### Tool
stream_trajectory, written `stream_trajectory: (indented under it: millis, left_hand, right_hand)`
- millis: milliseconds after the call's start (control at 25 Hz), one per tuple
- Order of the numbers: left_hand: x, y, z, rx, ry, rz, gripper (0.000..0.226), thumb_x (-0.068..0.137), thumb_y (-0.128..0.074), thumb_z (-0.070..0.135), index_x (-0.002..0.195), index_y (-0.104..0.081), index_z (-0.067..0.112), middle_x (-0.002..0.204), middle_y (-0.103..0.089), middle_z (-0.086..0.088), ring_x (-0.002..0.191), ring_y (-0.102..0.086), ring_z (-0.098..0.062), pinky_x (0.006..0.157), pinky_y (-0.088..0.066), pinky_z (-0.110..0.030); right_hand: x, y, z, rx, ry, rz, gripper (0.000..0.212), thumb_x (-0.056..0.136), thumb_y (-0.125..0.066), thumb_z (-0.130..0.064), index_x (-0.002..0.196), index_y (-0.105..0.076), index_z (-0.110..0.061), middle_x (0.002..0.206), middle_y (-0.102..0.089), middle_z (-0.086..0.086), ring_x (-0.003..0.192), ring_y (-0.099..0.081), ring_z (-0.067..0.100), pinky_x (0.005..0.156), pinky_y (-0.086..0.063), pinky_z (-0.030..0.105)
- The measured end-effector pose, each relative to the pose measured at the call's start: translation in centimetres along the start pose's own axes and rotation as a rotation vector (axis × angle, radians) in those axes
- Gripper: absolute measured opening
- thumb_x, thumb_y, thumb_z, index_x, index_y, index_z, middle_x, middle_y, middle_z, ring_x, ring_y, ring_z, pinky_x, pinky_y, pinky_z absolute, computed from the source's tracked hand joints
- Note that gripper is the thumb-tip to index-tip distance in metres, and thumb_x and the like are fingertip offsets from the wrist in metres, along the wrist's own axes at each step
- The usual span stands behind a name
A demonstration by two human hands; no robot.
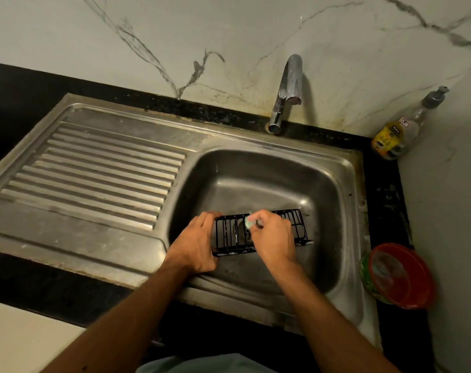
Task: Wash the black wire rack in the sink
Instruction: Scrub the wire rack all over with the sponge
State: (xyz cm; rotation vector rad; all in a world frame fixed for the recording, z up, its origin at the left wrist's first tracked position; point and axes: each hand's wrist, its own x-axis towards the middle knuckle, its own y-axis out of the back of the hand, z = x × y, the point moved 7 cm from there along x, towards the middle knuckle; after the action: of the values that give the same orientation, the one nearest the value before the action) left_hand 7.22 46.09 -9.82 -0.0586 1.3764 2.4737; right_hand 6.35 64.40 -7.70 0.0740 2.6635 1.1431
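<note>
So your black wire rack (pixel 258 232) is sitting low in the sink (pixel 334 168), at the near side of the basin and on the opposite side from the tap (pixel 286 95), which looks to be off. Your left hand (pixel 195 243) has its fingers curled over the rack's left end, so it's braced okay. Your right hand (pixel 273 234) is pinching a small pale scrubber (pixel 249 221) against the wires near the middle.

Tips for this bit, just my take: keep that left grip firm so the rack doesn't skate around the steel. Work the scrubber along each wire, not across, and hit the corner joints, where gunk probably hides. Flip it and do the underside too. The rack looks light, so go easy or the wires might flex.

The soap bottle (pixel 398 130) is right of the tap in the corner if you need more. The red tub (pixel 401 275) sits just off the sink's right rim.
</note>
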Motion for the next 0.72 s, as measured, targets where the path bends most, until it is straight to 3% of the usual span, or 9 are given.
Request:
stream_trajectory:
  millis: [80, 160, 280, 400, 560, 720]
  left_hand:
    - [0.1, -0.1, 0.0, -0.008, 0.01, -0.01, 0.093, 0.064, -0.081, 0.029, 0.146, -0.037, 0.022, 0.135, -0.049, 0.007, 0.124, -0.047, -0.013, 0.112, -0.039, -0.024]
    - [0.2, -0.2, 0.0, -0.003, -0.01, -0.018, 0.094, 0.065, -0.082, 0.03, 0.147, -0.037, 0.022, 0.135, -0.048, 0.007, 0.125, -0.046, -0.012, 0.111, -0.034, -0.02]
    - [0.2, -0.2, 0.1, -0.008, -0.026, -0.018, 0.094, 0.066, -0.082, 0.03, 0.148, -0.037, 0.02, 0.136, -0.048, 0.006, 0.126, -0.045, -0.013, 0.114, -0.034, -0.02]
    - [0.0, -0.2, 0.3, 0.005, -0.044, -0.019, 0.094, 0.066, -0.08, 0.031, 0.149, -0.037, 0.018, 0.138, -0.048, 0.004, 0.126, -0.045, -0.014, 0.115, -0.034, -0.022]
    - [0.1, -0.1, 0.0, -0.006, -0.026, -0.01, 0.094, 0.065, -0.081, 0.03, 0.147, -0.037, 0.021, 0.137, -0.048, 0.007, 0.125, -0.046, -0.013, 0.113, -0.037, -0.022]
    - [0.2, 0.0, 0.0, -0.02, -0.02, -0.013, 0.094, 0.067, -0.082, 0.03, 0.149, -0.036, 0.022, 0.14, -0.046, 0.008, 0.128, -0.043, -0.012, 0.111, -0.03, -0.017]
  right_hand:
    - [-0.9, -0.1, 1.1, -0.063, -0.066, -0.058, 0.016, 0.088, -0.07, -0.017, 0.092, -0.071, -0.032, 0.096, -0.072, -0.006, 0.084, -0.066, 0.009, 0.078, -0.059, 0.029]
    - [-1.7, 0.3, 1.8, -0.067, -0.097, -0.09, 0.014, 0.087, -0.073, -0.023, 0.098, -0.071, -0.031, 0.097, -0.073, -0.008, 0.083, -0.066, 0.008, 0.075, -0.057, 0.025]
    - [-1.1, 1.1, 1.2, -0.013, -0.072, -0.002, 0.012, 0.089, -0.07, -0.02, 0.099, -0.073, -0.027, 0.096, -0.07, -0.009, 0.079, -0.059, 0.005, 0.071, -0.046, 0.018]
    - [0.1, 1.1, -0.2, -0.029, 0.013, 0.068, 0.005, 0.089, -0.072, -0.018, 0.092, -0.072, -0.022, 0.103, -0.072, -0.002, 0.086, -0.065, 0.01, 0.075, -0.051, 0.019]
    - [-0.9, 0.2, 0.0, -0.052, 0.02, -0.036, 0.011, 0.091, -0.068, -0.015, 0.083, -0.068, -0.023, 0.104, -0.074, -0.002, 0.086, -0.068, 0.008, 0.076, -0.056, 0.021]
    - [-1.4, 0.1, 1.1, -0.044, -0.011, -0.176, 0.011, 0.087, -0.074, -0.016, 0.084, -0.072, -0.027, 0.103, -0.074, -0.008, 0.086, -0.067, 0.003, 0.083, -0.055, 0.022]
